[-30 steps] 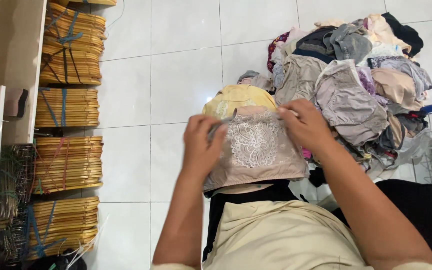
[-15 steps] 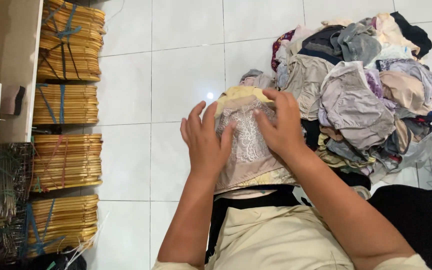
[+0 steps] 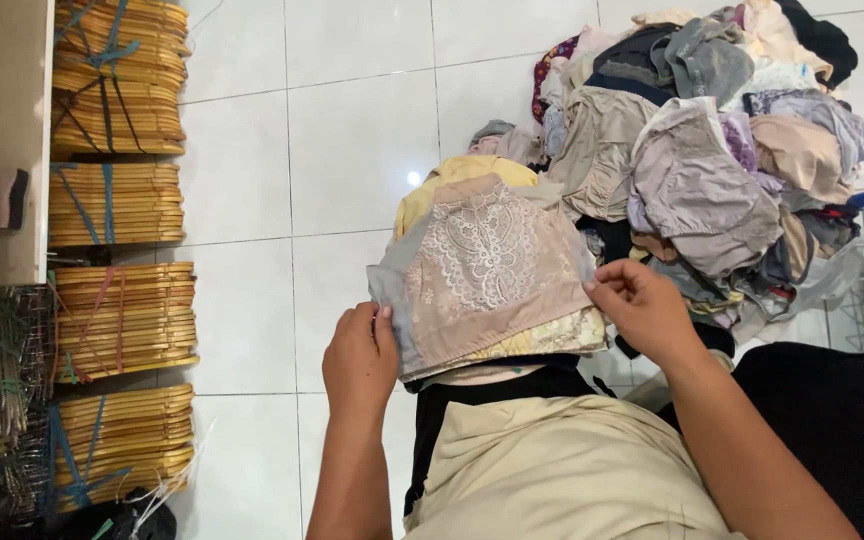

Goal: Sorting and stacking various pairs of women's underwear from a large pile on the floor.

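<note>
Nearest, a beige garment lies across the person's lap. Just above it sits a small stack of folded pieces, topped by a beige lace undergarment laid flat. The left hand pinches its lower left corner; the right hand pinches its right edge, fingers curled. So this piece looks nearly squared up on the stack. Beyond lies a big unsorted clothing heap on the white tiled floor, so most of the folding seems left. Bundled wooden hangers line the left.
</note>
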